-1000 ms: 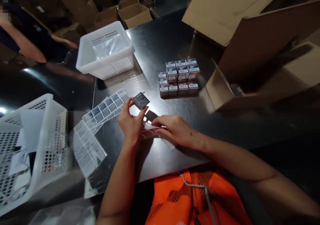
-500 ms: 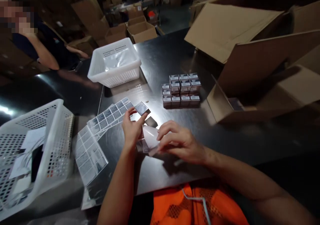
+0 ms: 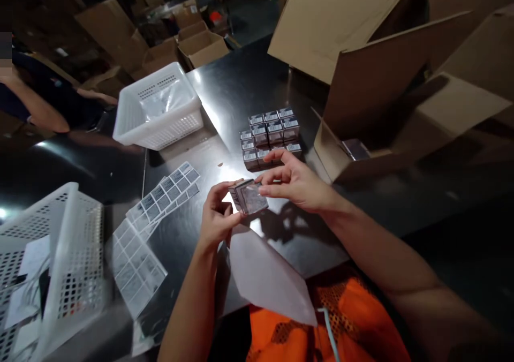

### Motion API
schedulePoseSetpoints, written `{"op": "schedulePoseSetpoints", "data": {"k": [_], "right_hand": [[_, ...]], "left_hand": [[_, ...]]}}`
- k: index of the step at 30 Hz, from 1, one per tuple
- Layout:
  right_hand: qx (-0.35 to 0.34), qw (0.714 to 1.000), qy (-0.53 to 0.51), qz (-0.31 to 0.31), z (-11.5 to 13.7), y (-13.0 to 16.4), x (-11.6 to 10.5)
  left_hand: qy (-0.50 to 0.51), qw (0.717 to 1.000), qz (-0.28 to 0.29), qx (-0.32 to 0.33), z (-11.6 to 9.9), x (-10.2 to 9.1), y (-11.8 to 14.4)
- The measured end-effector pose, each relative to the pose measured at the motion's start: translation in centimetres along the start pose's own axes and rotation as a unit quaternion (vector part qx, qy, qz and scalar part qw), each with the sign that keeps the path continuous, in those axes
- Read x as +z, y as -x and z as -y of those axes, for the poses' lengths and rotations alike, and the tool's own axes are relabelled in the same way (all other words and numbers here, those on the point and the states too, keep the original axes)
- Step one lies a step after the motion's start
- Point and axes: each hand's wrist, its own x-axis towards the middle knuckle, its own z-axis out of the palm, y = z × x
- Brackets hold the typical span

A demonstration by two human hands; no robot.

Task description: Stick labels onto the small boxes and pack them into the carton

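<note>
Head view shows a small grey box (image 3: pixel 248 197) held above the dark table (image 3: pixel 249 83), pinched between both hands. Left hand (image 3: pixel 217 217) grips it from the near-left side, thumb under and fingers (image 3: pixel 223 188) curled over the top edge. Right hand (image 3: pixel 297 182) closes on its far-right side, thumb and forefinger on the box, remaining fingers spread loose above. Whether a label lies under the right fingertips cannot be told.

Just below the left fingers, a pale backing sheet (image 3: pixel 269 276) hangs down toward an orange vest (image 3: pixel 349 319); which finger holds it is not visible. Left of the left fingers, sheets of printed labels (image 3: pixel 160 198) lie fanned on the table. Beyond the right fingers, just behind them, stands a stack of similar small boxes (image 3: pixel 270 134), arranged in rows. Right of the right fingers, an open cardboard carton (image 3: pixel 385 83) lies on its side with one small box inside its mouth. Further left of the left fingers, a white perforated basket (image 3: pixel 158 107) sits on the table; another white basket (image 3: pixel 72 255) stands nearer, at the edge. A co-worker's arm (image 3: pixel 36 107) shows far left.
</note>
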Motion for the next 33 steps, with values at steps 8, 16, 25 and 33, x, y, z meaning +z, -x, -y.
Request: {"op": "schedulePoseSetpoints", "data": {"k": [8,16,25,33], "right_hand": [[0.008,1.000,0.000,0.001,0.00,0.01,0.22],[0.022,1.000,-0.008,-0.001,0.05,0.08,0.27],[0.020,1.000,0.003,0.004,-0.07,-0.01,0.13],[-0.010,0.999,0.035,-0.035,-0.45,0.34,0.91]], "left_hand": [[0.005,1.000,0.020,0.013,-0.05,-0.22,0.03],[0.030,0.999,0.033,0.028,0.10,-0.26,0.17],[0.043,0.998,0.037,0.041,0.03,-0.24,0.08],[0.040,0.998,0.029,0.037,-0.09,-0.28,0.22]]}}
